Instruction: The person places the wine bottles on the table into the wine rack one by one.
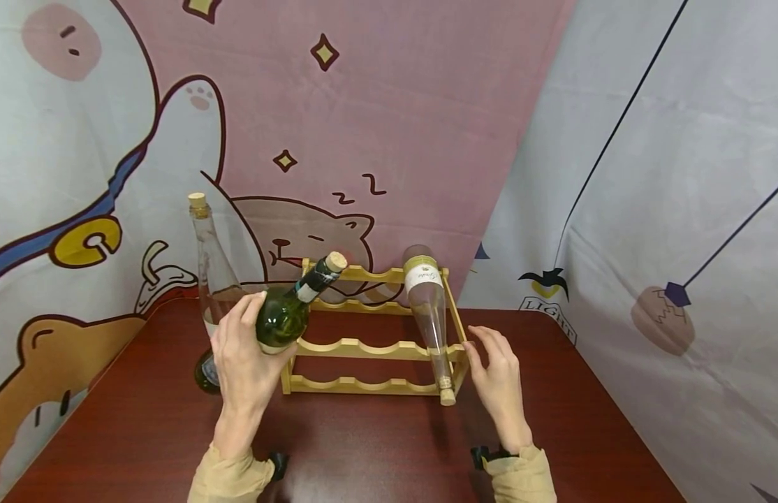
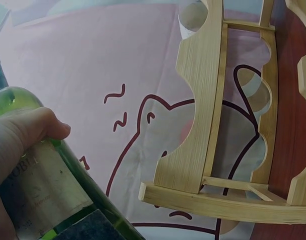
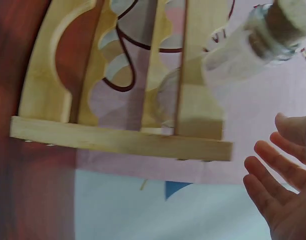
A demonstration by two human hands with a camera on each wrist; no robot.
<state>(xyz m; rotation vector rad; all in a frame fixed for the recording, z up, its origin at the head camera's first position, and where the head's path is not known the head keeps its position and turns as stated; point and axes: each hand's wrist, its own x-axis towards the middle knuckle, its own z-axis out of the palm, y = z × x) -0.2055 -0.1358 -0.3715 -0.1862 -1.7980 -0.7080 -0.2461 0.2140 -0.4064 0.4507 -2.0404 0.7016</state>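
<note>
My left hand (image 1: 244, 349) grips a green glass bottle (image 1: 282, 318) by its body, fingers and thumb round the glass. The bottle tilts, its corked neck up to the right and its lower end low to the left of the hand. A pale label (image 2: 45, 192) shows under the thumb in the left wrist view. My right hand (image 1: 498, 374) is beside the right end of the wooden bottle rack (image 1: 364, 349), holding nothing, its fingers loosely bent. A clear corked bottle (image 1: 429, 307) lies across the rack's upper tier at the right, cork toward me.
Another clear bottle (image 1: 216, 272) with a cork stands on the left, its lower part hidden behind my left hand. The dark red table (image 1: 376, 447) carries the rack near its back edge. A printed cloth (image 1: 427, 140) hangs close behind.
</note>
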